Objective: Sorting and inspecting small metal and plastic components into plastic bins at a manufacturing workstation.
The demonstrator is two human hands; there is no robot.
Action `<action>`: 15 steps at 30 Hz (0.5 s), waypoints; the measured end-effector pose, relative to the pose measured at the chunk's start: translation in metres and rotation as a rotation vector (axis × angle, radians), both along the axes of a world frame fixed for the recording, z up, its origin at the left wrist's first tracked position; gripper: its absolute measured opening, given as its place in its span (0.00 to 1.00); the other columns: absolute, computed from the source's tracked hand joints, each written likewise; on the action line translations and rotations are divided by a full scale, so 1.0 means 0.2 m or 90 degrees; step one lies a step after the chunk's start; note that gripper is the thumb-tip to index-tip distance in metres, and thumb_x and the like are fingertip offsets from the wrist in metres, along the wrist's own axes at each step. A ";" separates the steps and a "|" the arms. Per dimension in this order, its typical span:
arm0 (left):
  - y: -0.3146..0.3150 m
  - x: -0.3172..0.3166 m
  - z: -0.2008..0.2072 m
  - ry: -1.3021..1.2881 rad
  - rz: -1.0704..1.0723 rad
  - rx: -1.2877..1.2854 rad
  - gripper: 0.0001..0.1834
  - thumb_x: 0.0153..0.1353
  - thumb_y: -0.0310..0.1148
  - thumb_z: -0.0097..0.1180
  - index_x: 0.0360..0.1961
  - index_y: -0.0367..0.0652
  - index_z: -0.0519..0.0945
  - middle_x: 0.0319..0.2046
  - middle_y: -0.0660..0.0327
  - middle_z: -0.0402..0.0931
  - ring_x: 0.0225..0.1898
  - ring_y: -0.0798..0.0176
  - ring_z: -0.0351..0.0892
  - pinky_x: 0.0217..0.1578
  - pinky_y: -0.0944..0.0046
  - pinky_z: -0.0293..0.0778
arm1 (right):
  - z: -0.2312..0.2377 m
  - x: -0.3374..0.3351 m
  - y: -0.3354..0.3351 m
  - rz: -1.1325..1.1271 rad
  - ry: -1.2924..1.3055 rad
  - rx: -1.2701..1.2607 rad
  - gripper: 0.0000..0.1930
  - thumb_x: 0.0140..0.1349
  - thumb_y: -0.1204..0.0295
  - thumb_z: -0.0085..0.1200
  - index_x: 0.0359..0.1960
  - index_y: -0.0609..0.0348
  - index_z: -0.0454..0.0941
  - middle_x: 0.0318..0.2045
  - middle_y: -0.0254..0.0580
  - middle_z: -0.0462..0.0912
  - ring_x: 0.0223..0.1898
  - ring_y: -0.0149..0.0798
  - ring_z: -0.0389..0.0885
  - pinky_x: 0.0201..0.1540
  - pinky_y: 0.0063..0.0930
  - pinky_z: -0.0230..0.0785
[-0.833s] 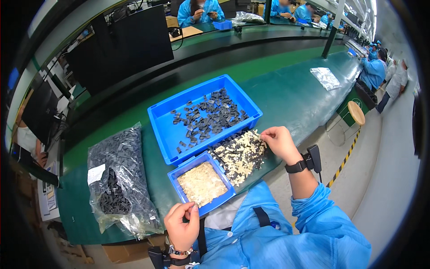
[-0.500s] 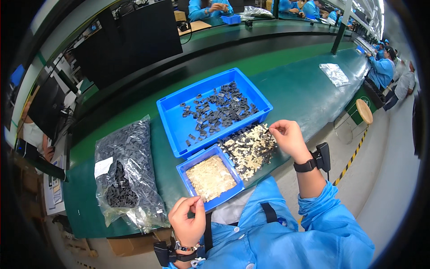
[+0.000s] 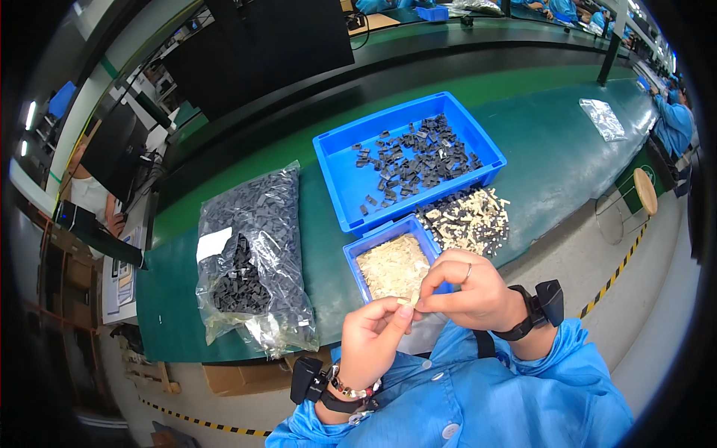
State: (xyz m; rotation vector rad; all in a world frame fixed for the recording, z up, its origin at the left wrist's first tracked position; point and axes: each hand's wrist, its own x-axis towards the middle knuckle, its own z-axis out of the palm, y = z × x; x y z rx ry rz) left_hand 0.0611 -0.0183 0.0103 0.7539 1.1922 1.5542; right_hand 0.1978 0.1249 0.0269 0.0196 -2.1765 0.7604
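My left hand point(image 3: 371, 340) and my right hand point(image 3: 474, 295) meet in front of the small blue box point(image 3: 354, 267), fingertips almost touching. Between their pinched fingers shows a small cream-coloured piece point(image 3: 408, 301); whether a second part is with it, I cannot make out. Loose cream pieces point(image 3: 390, 263) fill the small box, partly covered by my right hand. Just beyond that hand, a pile of mixed black and cream pieces point(image 3: 469, 220) lies on the green table. Small black parts point(image 3: 422, 157) are scattered in the large blue bin point(image 3: 334, 172) behind.
A clear plastic bag point(image 3: 250, 261) full of black parts lies left of the boxes. A flat clear bag point(image 3: 603, 119) rests on the green table point(image 3: 545, 179) at far right. A round stool point(image 3: 644, 192) stands beside the table. Other people in blue sit farther off.
My right hand has come from the mixed pile to my left hand. Both hands now pinch together near the small box. The whole view has shifted, moving the table scene rightward.
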 end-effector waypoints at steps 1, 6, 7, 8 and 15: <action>0.00 0.00 -0.01 -0.003 0.022 0.002 0.07 0.65 0.26 0.56 0.39 0.31 0.80 0.32 0.56 0.82 0.31 0.71 0.77 0.34 0.72 0.72 | 0.00 -0.01 0.00 0.000 -0.006 0.015 0.12 0.40 0.81 0.61 0.30 0.55 0.82 0.29 0.35 0.79 0.30 0.39 0.77 0.30 0.32 0.70; -0.01 0.00 -0.01 0.017 0.058 0.035 0.06 0.64 0.24 0.57 0.39 0.32 0.80 0.33 0.56 0.82 0.31 0.71 0.77 0.34 0.73 0.73 | -0.02 -0.02 -0.03 0.003 -0.019 0.000 0.12 0.41 0.82 0.61 0.31 0.58 0.81 0.31 0.37 0.80 0.31 0.41 0.78 0.32 0.34 0.72; 0.00 0.00 -0.01 0.022 0.064 0.042 0.05 0.63 0.23 0.57 0.39 0.32 0.80 0.33 0.56 0.82 0.32 0.71 0.78 0.34 0.73 0.73 | -0.02 -0.03 -0.03 0.003 -0.021 -0.010 0.11 0.43 0.82 0.61 0.31 0.60 0.81 0.31 0.38 0.80 0.31 0.42 0.79 0.33 0.34 0.72; 0.00 0.00 -0.01 0.027 0.070 0.049 0.05 0.63 0.22 0.57 0.39 0.31 0.80 0.33 0.56 0.81 0.32 0.71 0.78 0.33 0.73 0.73 | -0.02 -0.03 -0.04 0.002 -0.024 -0.020 0.10 0.45 0.82 0.60 0.31 0.61 0.81 0.31 0.39 0.80 0.32 0.43 0.79 0.34 0.34 0.73; 0.01 0.00 -0.04 0.260 0.133 0.054 0.03 0.58 0.21 0.60 0.34 0.31 0.82 0.30 0.60 0.81 0.31 0.72 0.77 0.31 0.73 0.71 | -0.02 -0.04 -0.08 -0.008 -0.072 -0.099 0.07 0.50 0.80 0.60 0.32 0.64 0.80 0.31 0.44 0.81 0.33 0.47 0.80 0.35 0.36 0.73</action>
